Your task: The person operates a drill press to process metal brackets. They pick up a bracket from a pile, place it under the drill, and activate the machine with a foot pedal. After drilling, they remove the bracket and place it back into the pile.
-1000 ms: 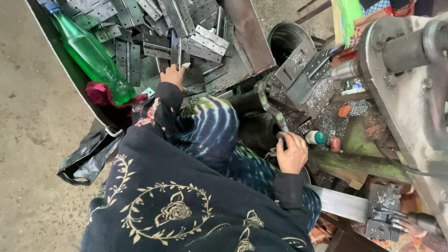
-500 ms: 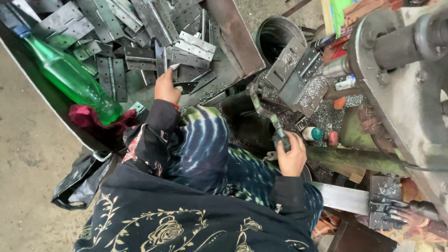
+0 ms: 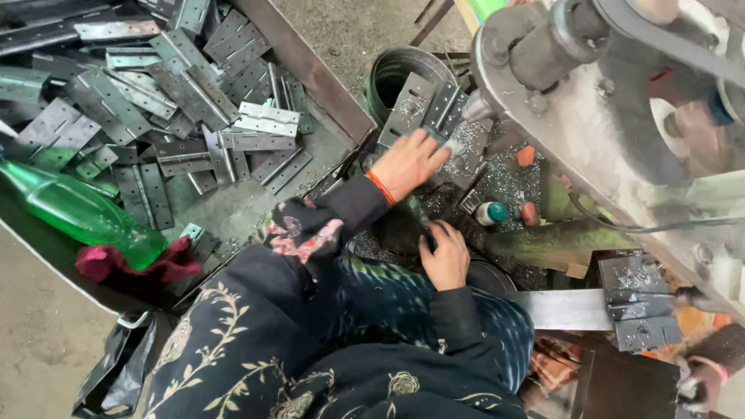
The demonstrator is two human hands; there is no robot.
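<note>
My left hand point(image 3: 410, 163) has left the far hinge tray point(image 3: 310, 74), now spread flat on a hinge point(image 3: 434, 116); right hand point(image 3: 446, 256) grips the lever point(image 3: 425, 225).

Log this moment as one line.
left hand: on hinge plate at machine | right hand: on dark part, unclear | tray: loose hinges

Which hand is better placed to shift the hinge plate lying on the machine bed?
Left. The left hand already lies on the hinge plate on the machine bed, fingers spread over it. The right hand sits lower, closed around a dark handle near the lap, so it looks occupied.
</note>
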